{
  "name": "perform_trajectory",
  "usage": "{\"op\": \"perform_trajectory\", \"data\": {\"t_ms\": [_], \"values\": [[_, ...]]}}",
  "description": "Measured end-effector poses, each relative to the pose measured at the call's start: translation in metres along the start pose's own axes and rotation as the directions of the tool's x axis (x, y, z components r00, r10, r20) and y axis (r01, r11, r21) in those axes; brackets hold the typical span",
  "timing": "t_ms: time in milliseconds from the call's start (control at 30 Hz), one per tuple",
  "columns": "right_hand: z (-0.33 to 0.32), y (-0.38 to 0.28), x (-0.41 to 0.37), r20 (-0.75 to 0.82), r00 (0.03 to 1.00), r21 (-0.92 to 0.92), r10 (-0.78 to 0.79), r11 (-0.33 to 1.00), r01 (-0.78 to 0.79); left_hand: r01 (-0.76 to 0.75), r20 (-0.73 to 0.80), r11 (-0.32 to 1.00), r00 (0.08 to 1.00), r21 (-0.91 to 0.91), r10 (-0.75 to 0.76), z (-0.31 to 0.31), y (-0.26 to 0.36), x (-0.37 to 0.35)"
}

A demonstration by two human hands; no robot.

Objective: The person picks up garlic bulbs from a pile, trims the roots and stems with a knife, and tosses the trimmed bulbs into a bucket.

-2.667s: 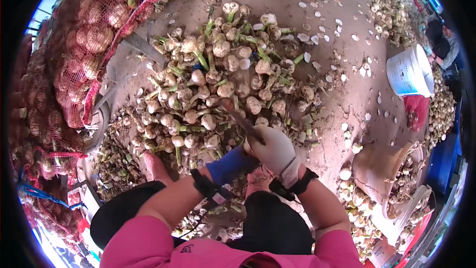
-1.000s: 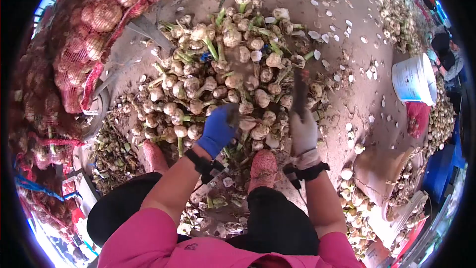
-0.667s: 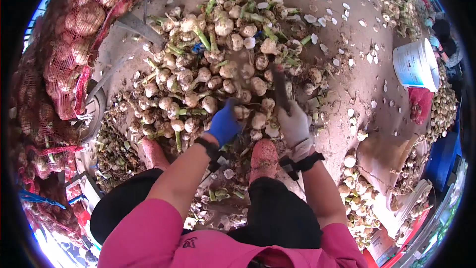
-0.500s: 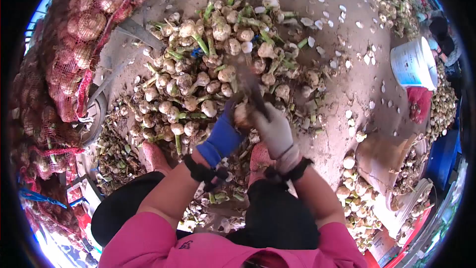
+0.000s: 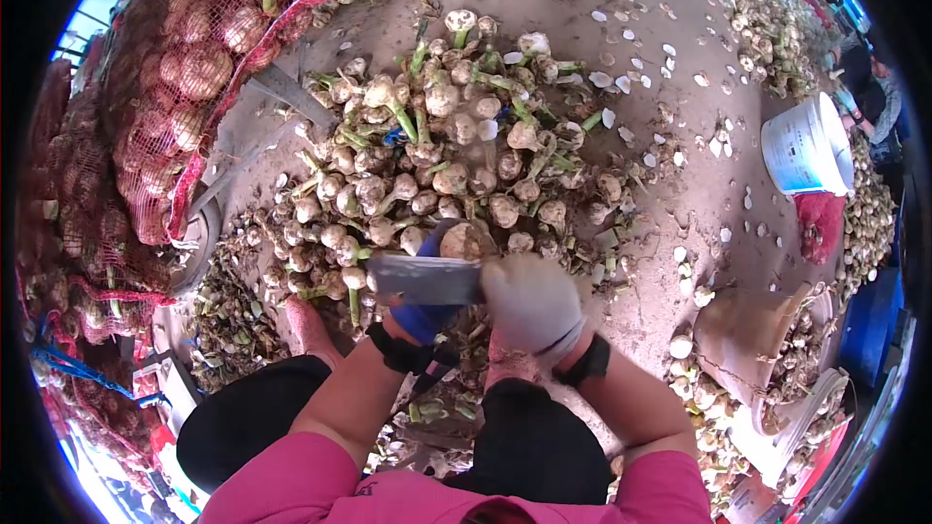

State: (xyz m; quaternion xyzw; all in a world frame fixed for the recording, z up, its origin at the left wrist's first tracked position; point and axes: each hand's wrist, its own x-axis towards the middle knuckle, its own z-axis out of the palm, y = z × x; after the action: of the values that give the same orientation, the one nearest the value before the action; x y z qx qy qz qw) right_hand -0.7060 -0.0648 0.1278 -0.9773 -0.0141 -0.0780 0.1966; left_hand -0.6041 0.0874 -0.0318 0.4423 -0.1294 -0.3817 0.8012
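Observation:
My left hand (image 5: 423, 311), in a blue glove, grips a brownish bulb (image 5: 467, 241) near the middle of the view. My right hand (image 5: 534, 303), in a pale glove, is closed round the handle of a wide-bladed knife (image 5: 417, 278). The blade points left, lying level across the front of my left hand and partly hiding it, just below the bulb. Beyond both hands a heap of garlic-like bulbs (image 5: 442, 100) with green stems covers the ground.
Red mesh sacks of bulbs (image 5: 202, 70) stand at the left beside a wheel. A white bucket (image 5: 798, 147) is at the right, above a tilted brown container (image 5: 746, 335). More bulbs (image 5: 772, 29) lie at the upper right, near another person's arm.
The knife has swung from pointing away from me to lying crosswise, pointing left. My right hand has moved down a little, and the bulb in my left hand shows more clearly.

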Motion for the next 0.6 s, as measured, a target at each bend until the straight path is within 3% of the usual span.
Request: {"op": "perform_trajectory", "data": {"t_ms": [67, 100, 133, 200, 233, 300, 333, 400, 433, 500, 533, 567, 600], "values": [[0.021, 0.046, -0.005, -0.053, 0.992, 0.095, 0.113, 0.99, -0.108, 0.012, -0.052, 0.997, 0.999, -0.07, -0.016, 0.001, -0.013, -0.002], [0.037, 0.066, -0.011, -0.074, 0.931, 0.051, 0.356, 0.934, -0.353, -0.003, -0.1, 0.998, 0.995, 0.07, 0.01, 0.018, 0.001, 0.004], [0.052, 0.086, -0.018, -0.09, 0.812, 0.021, 0.577, 0.816, -0.578, 0.047, -0.083, 0.994, 0.995, -0.095, -0.055, 0.031, 0.015, 0.007], [0.042, 0.069, -0.025, -0.297, 0.685, 0.266, 0.665, 0.747, -0.61, 0.15, -0.049, 0.898, 0.981, -0.414, -0.186, 0.056, 0.042, 0.013], [0.056, 0.062, -0.031, -0.139, 0.679, 0.403, 0.721, 0.668, -0.626, 0.293, -0.055, 0.816, 0.929, -0.497, -0.367, 0.078, 0.064, 0.011], [0.091, 0.055, -0.043, 0.179, 0.655, 0.616, 0.734, 0.435, -0.656, 0.21, -0.067, 0.971, 0.974, -0.116, -0.218, 0.063, 0.019, -0.003], [0.087, 0.048, -0.049, 0.371, 0.646, 0.745, 0.667, 0.202, -0.636, 0.148, -0.073, 0.986, 0.987, 0.08, -0.142, 0.056, -0.003, -0.011], [0.075, 0.036, -0.052, 0.644, 0.665, 0.765, 0.378, -0.318, -0.56, 0.012, -0.053, 0.993, 0.999, 0.115, -0.006, 0.077, 0.002, -0.025], [0.079, 0.047, -0.065, 0.694, 0.655, 0.712, 0.3, -0.418, -0.564, 0.034, -0.011, 0.975, 0.999, 0.219, -0.032, 0.067, 0.011, -0.041], [0.071, 0.056, -0.067, 0.666, 0.622, 0.746, 0.412, -0.363, -0.558, 0.091, 0.083, 0.89, 0.986, 0.447, -0.143, 0.04, 0.032, -0.059], [0.067, 0.06, -0.065, 0.644, 0.603, 0.763, 0.471, -0.333, -0.554, 0.238, 0.065, 0.9, 0.958, 0.366, -0.28, 0.039, 0.033, -0.067], [0.066, 0.055, -0.053, 0.548, 0.656, 0.818, 0.519, -0.17, -0.55, 0.386, 0.045, 0.879, 0.909, 0.279, -0.413, 0.053, 0.049, -0.068], [0.062, 0.046, -0.043, 0.435, 0.705, 0.814, 0.561, 0.089, -0.574, 0.522, 0.024, 0.83, 0.844, 0.193, -0.536, 0.067, 0.066, -0.069]]}}
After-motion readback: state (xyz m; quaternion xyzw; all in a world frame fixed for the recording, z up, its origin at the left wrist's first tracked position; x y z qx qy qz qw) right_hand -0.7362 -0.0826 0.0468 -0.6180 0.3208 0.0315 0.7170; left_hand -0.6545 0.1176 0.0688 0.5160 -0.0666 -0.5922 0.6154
